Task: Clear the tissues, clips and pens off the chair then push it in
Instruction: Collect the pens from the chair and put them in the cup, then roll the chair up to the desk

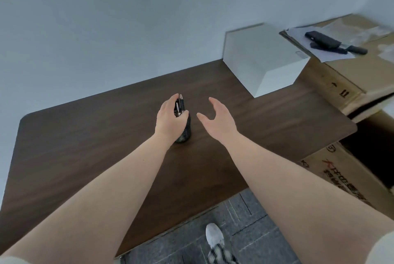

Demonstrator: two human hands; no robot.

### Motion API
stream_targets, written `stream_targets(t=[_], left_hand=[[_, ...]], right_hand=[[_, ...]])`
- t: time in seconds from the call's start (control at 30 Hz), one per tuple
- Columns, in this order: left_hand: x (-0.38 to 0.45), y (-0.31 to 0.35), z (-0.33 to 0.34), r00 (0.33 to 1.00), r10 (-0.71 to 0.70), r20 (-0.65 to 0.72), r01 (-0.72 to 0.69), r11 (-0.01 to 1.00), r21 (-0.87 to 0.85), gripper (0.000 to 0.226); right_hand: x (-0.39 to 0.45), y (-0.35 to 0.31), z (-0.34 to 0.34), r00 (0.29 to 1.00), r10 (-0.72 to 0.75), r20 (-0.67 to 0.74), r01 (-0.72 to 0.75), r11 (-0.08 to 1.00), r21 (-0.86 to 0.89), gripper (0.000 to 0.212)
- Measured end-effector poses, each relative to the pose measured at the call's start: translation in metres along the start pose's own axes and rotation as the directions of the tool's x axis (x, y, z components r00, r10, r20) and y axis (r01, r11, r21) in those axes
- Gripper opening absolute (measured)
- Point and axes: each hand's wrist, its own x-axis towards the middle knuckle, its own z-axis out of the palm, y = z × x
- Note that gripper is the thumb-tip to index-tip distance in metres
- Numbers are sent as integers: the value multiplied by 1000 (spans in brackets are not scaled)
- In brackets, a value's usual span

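A dark pen holder (185, 131) stands near the middle of the dark wooden table (85, 136). My left hand (169, 117) is closed around several dark pens (180, 105), their tips sticking up just above the holder's mouth. My right hand (217, 115) hovers open a little to the right of the holder, fingers spread, touching nothing. The chair, the tissues and the clips are out of view.
A white box (262, 59) sits at the table's back right corner. Cardboard boxes (345, 80) stand to the right, with paper and a black tool (328, 41) on top. The table's near edge runs above a grey tiled floor, where my shoe (214, 236) shows.
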Motion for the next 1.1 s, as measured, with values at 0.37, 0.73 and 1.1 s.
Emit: stream_targets(t=[0.37,0.73,1.1], left_hand=[[-75,32,91,949,93,302,-133,985,113,58],[-173,103,226,800,173,574,-311,939,150,58],[-343,188,397,628,232,743,-469,874,124,60]], right_hand=[[-108,103,-72,953,290,-87,-299,946,-121,74],[-229,227,-180,837,478,-266,-496,868,-1,76],[-421,379,-317,653,650,-389,-666,737,114,74]])
